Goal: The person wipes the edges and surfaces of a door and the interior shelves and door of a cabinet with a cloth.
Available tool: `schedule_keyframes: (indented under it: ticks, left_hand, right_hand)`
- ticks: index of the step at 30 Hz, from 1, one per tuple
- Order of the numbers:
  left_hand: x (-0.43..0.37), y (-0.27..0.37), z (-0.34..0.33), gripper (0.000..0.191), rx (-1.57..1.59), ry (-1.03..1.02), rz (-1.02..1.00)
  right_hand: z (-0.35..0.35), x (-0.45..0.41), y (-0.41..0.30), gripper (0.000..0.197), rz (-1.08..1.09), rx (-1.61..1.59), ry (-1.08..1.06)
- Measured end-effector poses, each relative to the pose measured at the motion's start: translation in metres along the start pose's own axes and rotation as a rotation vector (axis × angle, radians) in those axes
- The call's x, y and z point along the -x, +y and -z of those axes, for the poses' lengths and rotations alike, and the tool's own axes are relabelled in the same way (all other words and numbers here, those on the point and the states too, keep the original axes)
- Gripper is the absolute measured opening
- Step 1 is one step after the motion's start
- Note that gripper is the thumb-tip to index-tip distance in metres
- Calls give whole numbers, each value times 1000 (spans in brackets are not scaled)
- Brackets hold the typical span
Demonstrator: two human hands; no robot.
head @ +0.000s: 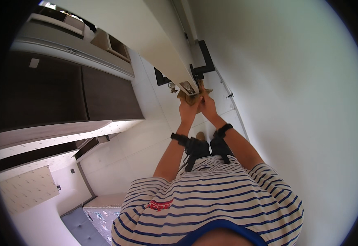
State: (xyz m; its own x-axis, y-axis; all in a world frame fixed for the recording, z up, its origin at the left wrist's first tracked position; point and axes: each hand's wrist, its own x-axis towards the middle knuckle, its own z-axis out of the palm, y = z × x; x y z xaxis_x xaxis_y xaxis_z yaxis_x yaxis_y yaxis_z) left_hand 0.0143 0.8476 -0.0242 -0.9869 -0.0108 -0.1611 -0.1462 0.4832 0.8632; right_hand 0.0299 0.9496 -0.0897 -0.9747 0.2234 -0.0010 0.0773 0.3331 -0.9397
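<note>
A brown cloth (pixel 192 99) is wrapped around the edge of a white door (pixel 169 52), just below the door's metal latch plate (pixel 187 88). My left hand (pixel 187 110) grips the cloth on the left side of the edge. On the right side my right hand (pixel 208 108) also has hold of it, and the two hands nearly meet. The fingertips are partly hidden by the fabric. Above the hands a black lever handle (pixel 208 58) projects from the right face. Another black handle (pixel 160 77) shows on the left face, with keys (pixel 172 87) hanging near it.
A white wall (pixel 296 101) rises close on my right, with a small door stop (pixel 230 96) low beside it. Dark wardrobe doors (pixel 114 95) stand to the left. Pale floor tiles (pixel 136 147) lie below. A bed with a patterned cover (pixel 103 218) is at the lower left.
</note>
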Motion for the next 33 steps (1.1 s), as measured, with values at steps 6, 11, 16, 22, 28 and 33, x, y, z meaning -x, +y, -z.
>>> schedule_keyframes:
  ticks: [6,11,16,22,28,33]
  left_hand:
    - [-27,-44,-5,71,-72,-206,72]
    - [-2,-43,9,70,32,-141,89]
    - [55,-7,32,65,118,-125,41]
    - [70,21,55,50,428,132,-119]
    - [33,19,45,51,530,72,-172]
    - [30,13,18,50,465,40,-106]
  right_hand:
    - [9,-6,22,71,-5,84,-170]
    - [37,10,-3,82,20,-112,-266]
    - [69,47,-37,86,114,-146,-276]
    - [78,62,-87,68,277,-14,34]
    - [62,37,-102,65,522,111,138]
    - [42,23,-71,77,374,42,-53]
